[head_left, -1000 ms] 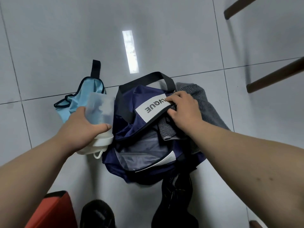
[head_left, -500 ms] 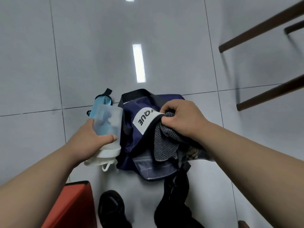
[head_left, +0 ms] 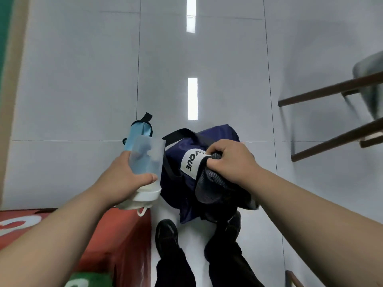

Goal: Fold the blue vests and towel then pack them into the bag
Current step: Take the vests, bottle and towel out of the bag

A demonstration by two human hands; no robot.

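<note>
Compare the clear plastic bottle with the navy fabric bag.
The white-capped clear plastic bottle is see-through and rigid; the navy fabric bag is dark and crumpled. The left hand grips the bottle, the right hand the bag's rim with a grey towel. Both are held.

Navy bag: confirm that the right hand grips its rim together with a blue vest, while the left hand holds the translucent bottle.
One detail is wrong. The head view shows the right hand gripping the rim of the navy bag together with a grey towel, not a blue vest. The left hand does hold the translucent bottle.
</note>
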